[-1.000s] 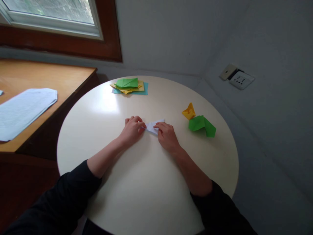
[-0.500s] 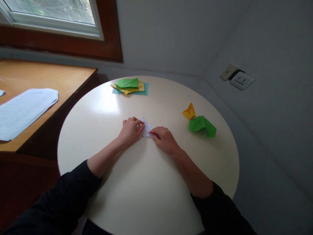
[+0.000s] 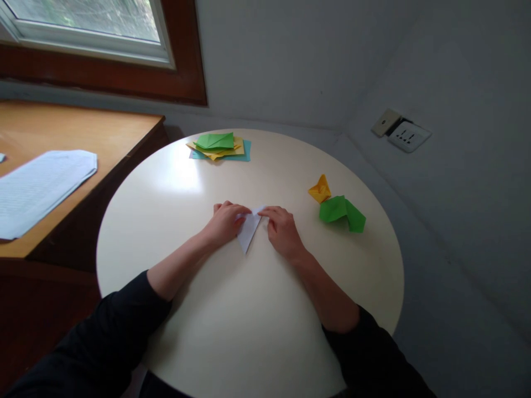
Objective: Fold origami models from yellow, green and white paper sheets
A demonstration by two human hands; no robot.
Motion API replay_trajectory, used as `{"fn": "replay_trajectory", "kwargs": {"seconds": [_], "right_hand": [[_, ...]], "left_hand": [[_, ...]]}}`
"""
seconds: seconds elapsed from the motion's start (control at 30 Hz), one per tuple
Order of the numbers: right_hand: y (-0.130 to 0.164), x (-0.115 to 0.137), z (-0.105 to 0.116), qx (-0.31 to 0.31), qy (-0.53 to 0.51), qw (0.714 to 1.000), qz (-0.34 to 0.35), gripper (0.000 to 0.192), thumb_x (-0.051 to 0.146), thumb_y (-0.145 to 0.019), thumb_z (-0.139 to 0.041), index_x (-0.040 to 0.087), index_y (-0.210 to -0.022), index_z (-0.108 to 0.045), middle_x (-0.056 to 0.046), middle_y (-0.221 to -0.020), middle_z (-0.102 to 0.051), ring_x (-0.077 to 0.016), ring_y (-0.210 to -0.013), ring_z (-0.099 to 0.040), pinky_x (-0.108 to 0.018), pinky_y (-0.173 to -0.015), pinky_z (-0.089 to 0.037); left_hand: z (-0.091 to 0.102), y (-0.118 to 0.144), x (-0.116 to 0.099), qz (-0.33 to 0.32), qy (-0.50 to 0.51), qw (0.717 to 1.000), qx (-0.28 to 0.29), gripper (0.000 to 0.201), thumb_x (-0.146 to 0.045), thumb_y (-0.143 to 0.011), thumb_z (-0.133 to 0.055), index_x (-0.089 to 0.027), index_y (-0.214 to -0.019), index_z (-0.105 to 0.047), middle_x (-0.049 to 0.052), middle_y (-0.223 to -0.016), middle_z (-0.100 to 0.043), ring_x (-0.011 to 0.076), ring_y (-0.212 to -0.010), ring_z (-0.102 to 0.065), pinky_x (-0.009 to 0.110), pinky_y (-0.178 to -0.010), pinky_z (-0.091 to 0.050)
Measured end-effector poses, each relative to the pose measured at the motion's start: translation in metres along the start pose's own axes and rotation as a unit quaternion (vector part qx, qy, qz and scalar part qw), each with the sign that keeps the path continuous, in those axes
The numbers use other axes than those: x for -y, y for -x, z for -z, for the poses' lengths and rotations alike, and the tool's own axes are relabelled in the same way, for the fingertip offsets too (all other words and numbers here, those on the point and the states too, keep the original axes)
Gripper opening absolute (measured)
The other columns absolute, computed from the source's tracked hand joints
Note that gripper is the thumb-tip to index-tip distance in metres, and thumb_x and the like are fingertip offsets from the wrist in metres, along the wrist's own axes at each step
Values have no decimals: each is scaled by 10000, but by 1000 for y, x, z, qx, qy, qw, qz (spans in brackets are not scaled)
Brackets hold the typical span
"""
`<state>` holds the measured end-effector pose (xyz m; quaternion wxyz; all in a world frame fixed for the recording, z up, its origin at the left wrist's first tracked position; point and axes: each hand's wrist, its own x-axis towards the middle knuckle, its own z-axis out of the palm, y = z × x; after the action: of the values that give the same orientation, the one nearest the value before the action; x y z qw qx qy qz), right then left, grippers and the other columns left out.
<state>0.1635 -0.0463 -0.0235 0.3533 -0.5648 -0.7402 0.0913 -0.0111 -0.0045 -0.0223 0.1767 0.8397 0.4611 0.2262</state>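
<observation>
At the far left we note a sheet of printed paper (image 3: pixel 39 188) lying on a wooden desk (image 3: pixel 83 132) beneath a window (image 3: pixel 87 27). To its right stands a round white table (image 3: pixel 249 309). On the table's far edge we find a stack of coloured paper squares (image 3: pixel 219 146), green on top, yellow and blue beneath.

At the table's middle, our left hand (image 3: pixel 224 223) rests palm down, fingers curled close together, their tips pressed onto the left upper corner of a folded white paper (image 3: pixel 249 231). This paper lies flat on the tabletop between both hands, shaped as a triangle whose point faces us. Our right hand (image 3: pixel 282 231) touches the paper's right upper corner; its index finger and thumb meet at the paper's edge, the other fingers are bent and held together. We cannot tell whether the paper is actually nipped between them or merely pressed down.

Further right, well apart from the hands, we record a small yellow folded paper figure (image 3: pixel 320 189) and, touching it, a green folded paper piece (image 3: pixel 342 213). On the wall at the far right sits a white socket plate (image 3: pixel 409 136).
</observation>
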Motion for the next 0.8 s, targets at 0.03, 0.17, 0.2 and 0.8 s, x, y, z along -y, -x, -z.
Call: {"fn": "replay_trajectory", "kwargs": {"seconds": [0.03, 0.17, 0.2, 0.8], "right_hand": [[0, 0, 0, -1, 6, 1000, 9, 436, -35, -679, -398, 211, -926, -659, -65, -1032, -652, -198, -998, -576, -381, -882, -390], [1, 0, 0, 29, 16, 999, 38, 507, -64, -677, -372, 220, -1005, -634, -54, -1143, -635, -181, -1100, -552, -410, -936, -339], [1, -1, 0, 43, 17, 998, 43, 520, -68, -680, -365, 217, -1030, -623, -54, -1171, -624, -176, -1129, -538, -416, -950, -327], [0, -3, -4, 92, 29, 995, 21, 411, 42, -749, -445, 212, -1093, -595, -74, -1200, -607, -181, -1139, -538, -425, -975, -342]], "left_hand": [[0, 0, 0, -3, 1, 1000, 2, 298, -142, -779, -459, -254, -976, -652, 20, -982, -681, 216, -930, -528, 394, -864, -314], [0, 0, -1, -22, -8, 1000, 9, 321, -116, -790, -446, -272, -929, -690, 34, -1106, -630, 221, -985, -506, 409, -873, -306], [0, 0, -2, -26, -12, 1000, 7, 331, -108, -791, -442, -276, -915, -698, 38, -1120, -616, 220, -986, -501, 411, -873, -306], [15, 8, -16, -34, -119, 989, 76, 509, -504, -714, -542, -299, -1179, -551, 87, -1173, -511, 302, -1001, -422, 465, -872, -263]]}}
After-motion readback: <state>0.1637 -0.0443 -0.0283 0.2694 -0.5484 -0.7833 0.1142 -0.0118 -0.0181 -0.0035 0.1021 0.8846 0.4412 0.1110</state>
